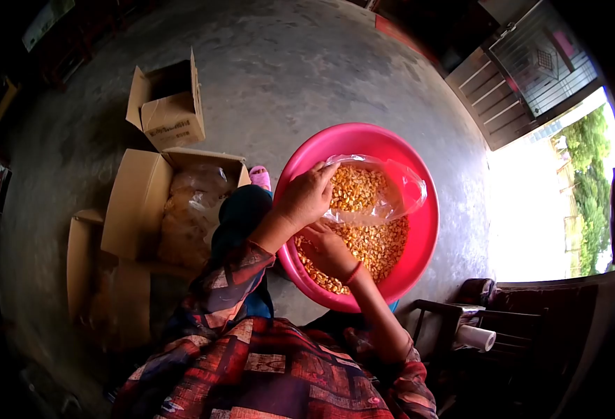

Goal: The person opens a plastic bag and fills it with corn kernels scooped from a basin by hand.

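A large pink basin holds many yellow corn kernels. Over it a clear plastic bag lies on its side with kernels inside, its far end toward the right. My left hand grips the bag's left edge, thumb and fingers pressed on the plastic. Just below, my right hand reaches into the basin by the bag's lower left edge. Its fingertips are partly hidden behind my left hand and the plastic, so what they hold cannot be made out.
An open cardboard box with filled clear bags stands left of the basin, with another box behind it and a third at its near left. A wooden chair with a white roll is at the lower right.
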A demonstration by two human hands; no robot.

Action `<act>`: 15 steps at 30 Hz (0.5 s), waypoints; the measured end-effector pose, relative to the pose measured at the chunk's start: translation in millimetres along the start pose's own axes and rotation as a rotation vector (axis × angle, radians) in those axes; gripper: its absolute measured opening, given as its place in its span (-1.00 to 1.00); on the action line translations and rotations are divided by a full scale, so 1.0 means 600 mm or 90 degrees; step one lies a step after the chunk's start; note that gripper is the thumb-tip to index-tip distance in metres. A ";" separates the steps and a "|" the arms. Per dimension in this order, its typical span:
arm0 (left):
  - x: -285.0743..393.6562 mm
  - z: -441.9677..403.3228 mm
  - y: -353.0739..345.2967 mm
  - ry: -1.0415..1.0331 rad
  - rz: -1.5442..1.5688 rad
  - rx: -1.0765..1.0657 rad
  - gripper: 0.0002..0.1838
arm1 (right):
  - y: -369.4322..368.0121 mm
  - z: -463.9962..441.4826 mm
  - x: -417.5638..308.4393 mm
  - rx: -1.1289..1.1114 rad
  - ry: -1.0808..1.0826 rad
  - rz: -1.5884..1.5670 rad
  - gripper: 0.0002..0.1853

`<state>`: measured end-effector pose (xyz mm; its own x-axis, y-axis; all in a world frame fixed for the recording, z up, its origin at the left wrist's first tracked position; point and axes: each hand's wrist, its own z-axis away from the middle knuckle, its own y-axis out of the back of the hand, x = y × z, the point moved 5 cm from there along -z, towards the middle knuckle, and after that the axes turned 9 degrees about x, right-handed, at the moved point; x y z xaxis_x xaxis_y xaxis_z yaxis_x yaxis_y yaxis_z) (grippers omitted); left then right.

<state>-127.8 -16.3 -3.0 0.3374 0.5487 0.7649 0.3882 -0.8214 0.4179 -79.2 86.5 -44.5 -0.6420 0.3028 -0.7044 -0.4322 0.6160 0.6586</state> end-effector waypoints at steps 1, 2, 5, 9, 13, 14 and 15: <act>-0.001 0.000 -0.001 -0.001 -0.001 0.000 -0.61 | -0.014 0.001 0.003 -0.022 0.009 0.074 -0.62; -0.002 0.000 -0.002 -0.008 -0.009 0.002 -0.61 | -0.025 0.005 0.007 -0.021 0.011 0.074 -0.62; 0.000 -0.001 0.001 -0.006 -0.016 -0.002 -0.62 | -0.042 0.017 0.015 -0.015 0.023 0.227 -0.67; -0.002 0.000 -0.002 -0.006 0.003 -0.008 -0.62 | -0.038 0.031 0.017 -0.052 0.003 0.232 -0.74; -0.001 0.002 0.000 -0.011 -0.015 -0.004 -0.63 | -0.021 0.034 -0.009 -0.078 0.021 0.195 -0.83; -0.003 0.002 -0.001 -0.011 -0.016 -0.004 -0.63 | -0.019 0.036 -0.011 -0.084 0.030 0.188 -0.83; -0.005 0.002 -0.003 -0.016 -0.017 -0.002 -0.62 | -0.017 0.039 -0.010 -0.084 0.031 0.188 -0.83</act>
<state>-128.4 -16.2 -6.4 0.3482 0.5747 0.7406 0.3949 -0.8065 0.4401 -56.1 95.5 -53.2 -0.7795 0.4179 -0.4665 -0.2988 0.4065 0.8634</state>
